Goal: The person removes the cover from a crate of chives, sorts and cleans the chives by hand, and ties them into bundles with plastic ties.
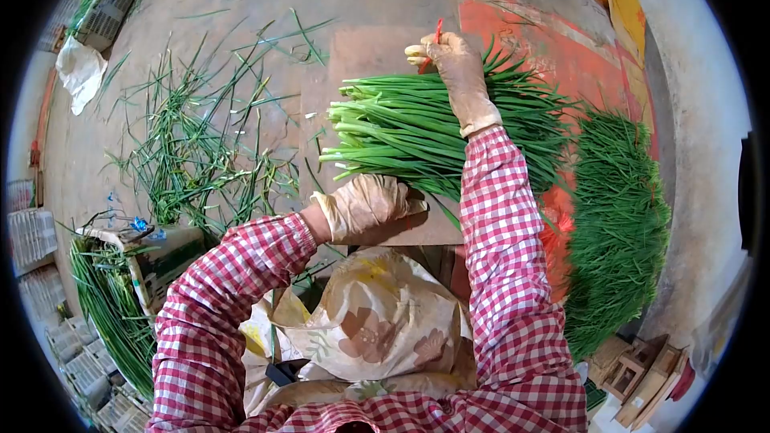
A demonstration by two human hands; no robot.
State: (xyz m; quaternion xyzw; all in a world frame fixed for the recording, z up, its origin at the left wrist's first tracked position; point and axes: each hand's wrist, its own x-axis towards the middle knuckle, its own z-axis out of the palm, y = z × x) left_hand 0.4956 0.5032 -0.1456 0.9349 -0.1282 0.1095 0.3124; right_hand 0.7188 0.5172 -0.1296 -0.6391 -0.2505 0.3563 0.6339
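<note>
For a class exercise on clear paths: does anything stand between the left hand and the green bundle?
Nothing visible does: the left hand is at the near side of the green bundle. The loose leaves lie off to the left.

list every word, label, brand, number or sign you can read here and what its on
No text can be read in this view.
White crates at upper left: any marking is too small to read.
Worn box beside the left sleeve: any lettering is too blurred to read.
Apron: a printed flower pattern, no words that I can make out.
</note>
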